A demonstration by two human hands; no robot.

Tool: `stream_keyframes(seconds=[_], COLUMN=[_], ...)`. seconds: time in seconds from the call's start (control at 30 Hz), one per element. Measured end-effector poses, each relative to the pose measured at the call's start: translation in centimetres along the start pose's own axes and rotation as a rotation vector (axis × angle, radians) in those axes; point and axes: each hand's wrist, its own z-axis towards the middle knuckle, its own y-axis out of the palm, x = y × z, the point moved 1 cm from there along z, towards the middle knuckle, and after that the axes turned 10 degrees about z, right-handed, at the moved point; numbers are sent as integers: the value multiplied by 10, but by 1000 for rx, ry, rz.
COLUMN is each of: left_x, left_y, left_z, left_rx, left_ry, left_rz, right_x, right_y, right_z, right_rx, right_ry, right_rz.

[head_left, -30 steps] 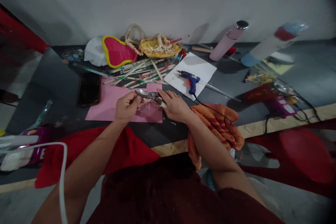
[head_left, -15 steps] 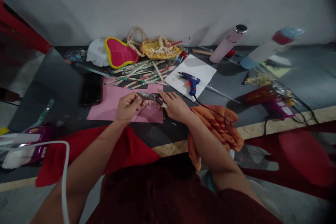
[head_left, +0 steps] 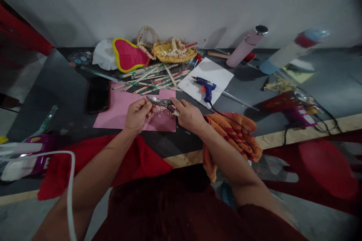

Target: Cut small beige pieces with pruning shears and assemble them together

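My right hand (head_left: 190,116) is wrapped round the handles of a pair of pruning shears (head_left: 161,102), whose blades point left. At the blade tips, my left hand (head_left: 138,113) is closed in a pinch; what it pinches is too small to make out. Both hands are over a pink sheet of paper (head_left: 113,118), with small pale cut bits (head_left: 161,110) lying on it below the shears. Just beyond the paper lies a loose pile of wooden chopsticks (head_left: 154,77), some in printed wrappers.
A blue glue gun (head_left: 207,89) rests on white paper (head_left: 223,73). Behind stand a yellow basket (head_left: 166,58), a pink-and-yellow heart-like piece (head_left: 130,55) and a pink flask (head_left: 246,47). A phone (head_left: 98,96) lies left, an orange towel (head_left: 234,135) right, red cloth (head_left: 113,158) in front.
The shears have turned slightly in my right hand, with their blades a little higher at the left fingertips. My left hand stays in nearly the same place.
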Motion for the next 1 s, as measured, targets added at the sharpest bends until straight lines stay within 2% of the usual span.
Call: stream_keyframes(seconds=[0.17, 0.37, 0.67, 0.8, 1.0], left_x=[1, 0, 4, 6, 5], left_y=[0, -6, -9, -10, -9], left_z=[1, 3, 1, 0, 0], left_rx=[-5, 33, 102, 83, 31], left_ry=[-4, 172, 290, 292, 280], left_rz=[2, 300, 532, 503, 402], right_x=[3, 11, 13, 11, 10], right_y=[-1, -1, -3, -3, -4], right_z=[2, 3, 2, 1, 1], right_rx=[18, 34, -8, -44, -1], right_ry=[12, -16, -38, -66, -53], right_rz=[10, 85, 141, 146, 91])
